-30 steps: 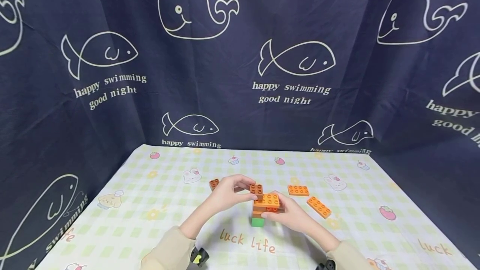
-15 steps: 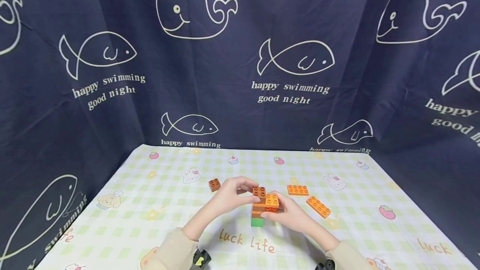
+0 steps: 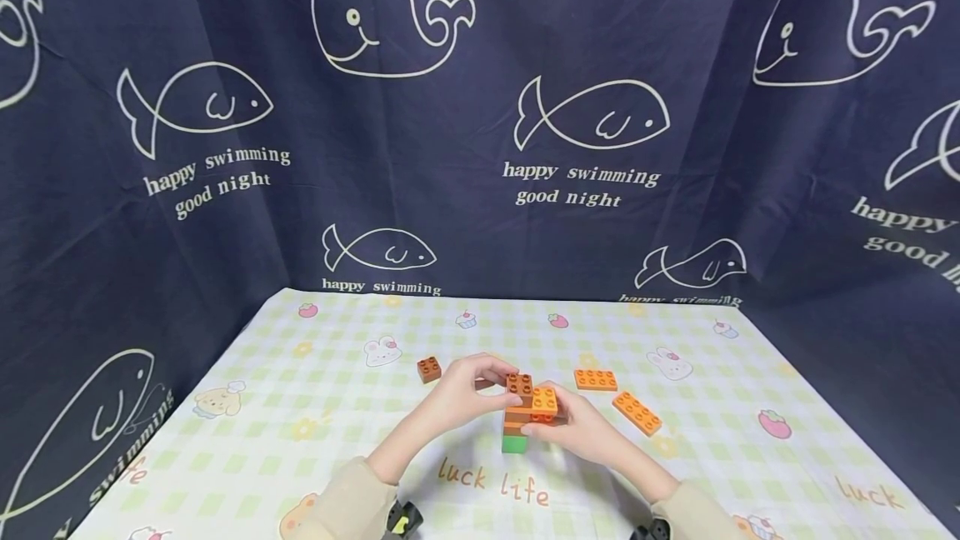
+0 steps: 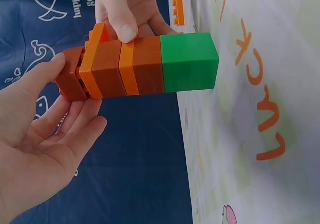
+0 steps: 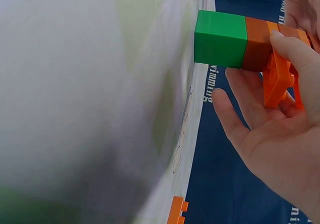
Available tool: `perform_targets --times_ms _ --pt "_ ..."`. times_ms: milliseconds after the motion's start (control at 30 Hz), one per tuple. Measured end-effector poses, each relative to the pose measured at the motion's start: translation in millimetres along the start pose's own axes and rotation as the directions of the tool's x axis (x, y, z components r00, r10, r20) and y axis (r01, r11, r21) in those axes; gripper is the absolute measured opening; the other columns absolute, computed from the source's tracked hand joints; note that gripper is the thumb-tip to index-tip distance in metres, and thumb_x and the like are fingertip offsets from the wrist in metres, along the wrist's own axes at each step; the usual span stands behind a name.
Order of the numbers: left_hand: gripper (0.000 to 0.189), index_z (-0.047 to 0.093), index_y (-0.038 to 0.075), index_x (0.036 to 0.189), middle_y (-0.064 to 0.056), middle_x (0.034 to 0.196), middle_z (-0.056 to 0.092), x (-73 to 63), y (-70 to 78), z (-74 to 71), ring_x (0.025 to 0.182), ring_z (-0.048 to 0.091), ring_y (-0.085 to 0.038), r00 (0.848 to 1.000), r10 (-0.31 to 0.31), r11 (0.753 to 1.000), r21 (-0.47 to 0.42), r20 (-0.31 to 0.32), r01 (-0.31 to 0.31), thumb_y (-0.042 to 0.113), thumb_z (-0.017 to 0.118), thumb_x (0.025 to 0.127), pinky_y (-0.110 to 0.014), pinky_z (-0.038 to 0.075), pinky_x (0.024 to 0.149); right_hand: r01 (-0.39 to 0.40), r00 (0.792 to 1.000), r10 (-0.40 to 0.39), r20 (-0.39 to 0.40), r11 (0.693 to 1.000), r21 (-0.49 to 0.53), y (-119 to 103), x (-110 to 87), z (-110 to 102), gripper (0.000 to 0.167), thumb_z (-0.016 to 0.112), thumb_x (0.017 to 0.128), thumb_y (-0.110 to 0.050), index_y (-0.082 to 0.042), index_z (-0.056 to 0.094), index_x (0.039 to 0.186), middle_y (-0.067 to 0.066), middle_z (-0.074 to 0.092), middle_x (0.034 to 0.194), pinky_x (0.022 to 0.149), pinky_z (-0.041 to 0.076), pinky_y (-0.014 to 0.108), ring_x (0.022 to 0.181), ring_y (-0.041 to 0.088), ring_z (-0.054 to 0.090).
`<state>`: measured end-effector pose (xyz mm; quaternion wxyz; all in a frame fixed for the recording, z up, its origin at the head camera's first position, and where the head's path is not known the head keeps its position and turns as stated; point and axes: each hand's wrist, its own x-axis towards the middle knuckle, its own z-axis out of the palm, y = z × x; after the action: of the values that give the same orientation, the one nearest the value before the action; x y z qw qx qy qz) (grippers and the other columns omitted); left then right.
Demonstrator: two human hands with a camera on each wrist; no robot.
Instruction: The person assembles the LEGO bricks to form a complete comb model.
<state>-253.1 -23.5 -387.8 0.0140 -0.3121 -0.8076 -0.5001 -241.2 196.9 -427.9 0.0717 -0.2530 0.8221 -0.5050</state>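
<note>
1. Beyond both your hands and on either side hangs a dark blue curtain (image 3: 450, 148), soft and creased, printed with white fish and whales.
2. Under your hands spreads a table cloth (image 3: 225, 473), pale, with green checks, small cartoon prints and orange lettering on your side of them.
3. Your right hand (image 3: 573, 427) is clamped on the brick tower (image 4: 143, 65), thumb against a lower layer on the side facing you, fingers on its right and behind. You hold the tower upright; whether its base touches the cloth cannot be told.
4. Your left hand (image 3: 459, 392) pinches the top brown brick (image 3: 519, 388) between thumb and fingers, above and left of your right hand. That brick sits slightly tilted over the tower, orange studs showing in the gap.
5. Below your left hand, the tower's smooth, glossy plastic layers run orange, brown, orange, brown, down to a green block (image 4: 189, 62), plain-faced and boxy. The orange layers jut out toward your right hand.
6. Two thin orange plates (image 3: 637, 413), oblong and studded, lie beyond and to the right of your right hand, well apart from the tower.
7. A loose brown brick (image 3: 429, 369), squarish with four studs, lies just beyond your left hand, toward its left.
</note>
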Motion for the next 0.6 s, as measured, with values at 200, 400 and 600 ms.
perform_targets --times_ms 200,400,600 --pt "0.032 0.066 0.011 0.106 0.000 0.102 0.068 -0.9 -0.5 1.2 0.093 0.065 -0.016 1.000 0.013 1.000 0.004 -0.009 -0.013 0.025 0.076 0.079 -0.027 0.051 0.094 0.003 1.000 -0.003 0.000 1.000 -0.002 -0.3 -0.3 0.2 0.041 0.069 0.085 -0.026 -0.010 0.054 0.120 0.006 0.065 0.112 0.087 0.050 0.019 0.099 0.007 0.063" --pt "0.030 0.067 0.010 0.105 -0.001 0.102 0.067 -1.4 -1.3 2.6 0.092 0.064 -0.016 1.000 0.005 1.000 -0.005 -0.022 -0.005 0.024 0.075 0.079 -0.025 0.052 0.093 0.000 1.000 0.000 0.002 1.000 0.001 -0.3 -0.1 0.7 0.042 0.069 0.085 -0.026 -0.009 0.054 0.120 0.006 0.065 0.112 0.087 0.050 0.019 0.098 0.007 0.063" --pt "0.029 0.067 0.010 0.104 -0.002 0.102 0.066 -1.1 -0.4 3.0 0.093 0.063 -0.017 1.000 0.008 1.000 -0.017 -0.019 -0.009 0.022 0.076 0.079 -0.028 0.053 0.091 -0.007 1.000 0.007 0.001 1.000 0.005 -1.0 0.1 0.4 0.044 0.069 0.085 -0.027 -0.009 0.053 0.122 0.007 0.064 0.113 0.087 0.051 0.019 0.098 0.007 0.063"
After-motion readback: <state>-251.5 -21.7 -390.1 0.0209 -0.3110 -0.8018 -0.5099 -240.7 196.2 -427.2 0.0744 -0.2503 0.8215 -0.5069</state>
